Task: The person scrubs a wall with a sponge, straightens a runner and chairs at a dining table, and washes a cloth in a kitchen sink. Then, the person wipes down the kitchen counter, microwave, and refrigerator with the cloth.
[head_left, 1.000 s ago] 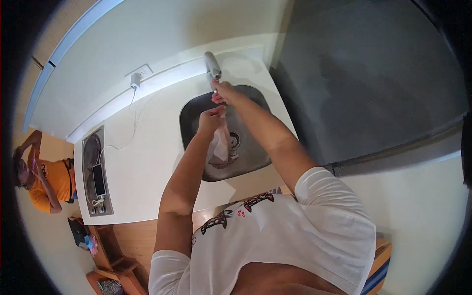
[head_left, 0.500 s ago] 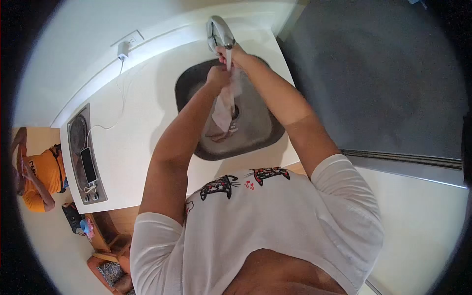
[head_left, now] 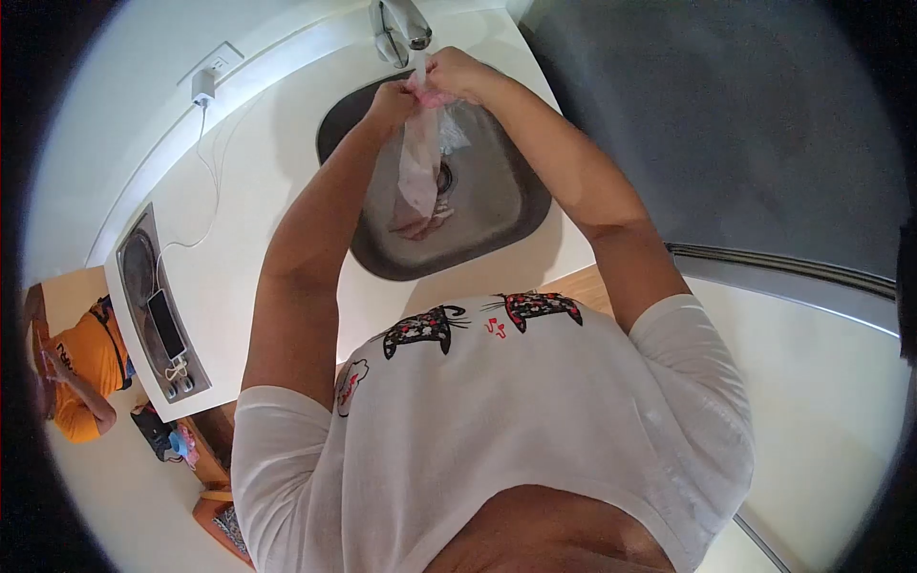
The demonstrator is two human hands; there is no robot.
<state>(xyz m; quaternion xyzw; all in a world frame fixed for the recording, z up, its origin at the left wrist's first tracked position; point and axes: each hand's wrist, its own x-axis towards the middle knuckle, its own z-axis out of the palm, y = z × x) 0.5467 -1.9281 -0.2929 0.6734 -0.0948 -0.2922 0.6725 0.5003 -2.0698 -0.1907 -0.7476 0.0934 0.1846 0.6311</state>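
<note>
Both my hands are over the far end of the metal sink [head_left: 497, 205], beneath the faucet [head_left: 411, 24]. A wet pale pink and white cloth [head_left: 417, 177] hangs from them into the basin, its lower end lying bunched near the drain [head_left: 444, 178]. My left hand [head_left: 390, 103] is closed on the cloth's top left edge. Closed on its top right part, my right hand [head_left: 457, 74] sits just below the spout, partly hiding the pink portion. Water runs down onto the cloth between the hands. Which part of the cloth this is, I cannot tell.
On the white counter [head_left: 239, 220], left, a phone [head_left: 166, 325] lies on a cooktop [head_left: 143, 258], its cable running to a charger [head_left: 202, 88] in the wall outlet. Another person in an orange shirt [head_left: 81, 358] is at far left. A dark grey panel [head_left: 726, 143] stands right.
My hands have moved apart slightly and spread the cloth's top, so its pink part now shows between them. The view has shifted, putting the sink and faucet higher and farther left.
</note>
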